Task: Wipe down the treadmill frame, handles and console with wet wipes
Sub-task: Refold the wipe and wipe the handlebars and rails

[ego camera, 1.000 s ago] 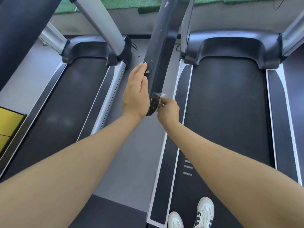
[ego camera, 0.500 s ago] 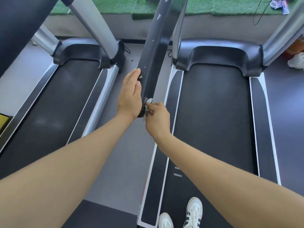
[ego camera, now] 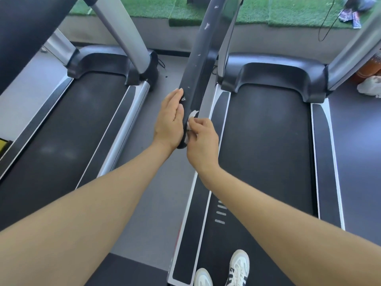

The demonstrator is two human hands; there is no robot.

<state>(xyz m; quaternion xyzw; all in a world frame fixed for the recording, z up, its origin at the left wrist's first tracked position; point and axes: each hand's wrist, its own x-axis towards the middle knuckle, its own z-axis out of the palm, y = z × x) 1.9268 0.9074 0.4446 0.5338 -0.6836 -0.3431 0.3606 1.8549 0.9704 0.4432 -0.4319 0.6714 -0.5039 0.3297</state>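
Note:
A long black treadmill handle (ego camera: pixel 201 65) with white flecks on it runs from the top centre down to the middle of the head view. My left hand (ego camera: pixel 170 120) lies flat against its left side near the lower end, fingers straight and together. My right hand (ego camera: pixel 203 137) pinches a small white wet wipe (ego camera: pixel 190 120) and presses it on the handle's right side near the tip. The treadmill I stand on has a black belt (ego camera: pixel 266 153) and silver side rails (ego camera: pixel 193 193). My white shoes (ego camera: pixel 238 265) are at the bottom.
A second treadmill (ego camera: pixel 68 129) lies to the left, its silver upright (ego camera: pixel 121 32) rising at top left. Grey floor (ego camera: pixel 148 203) separates the two. A silver upright (ego camera: pixel 354 48) stands at right, with a crumpled white wipe (ego camera: pixel 369 87) on the floor and green turf (ego camera: pixel 288 11) behind.
The view has tilted slightly, shifting the scene. My right hand has slid the wipe a little up the handle's end; my left hand stays flat on the handle.

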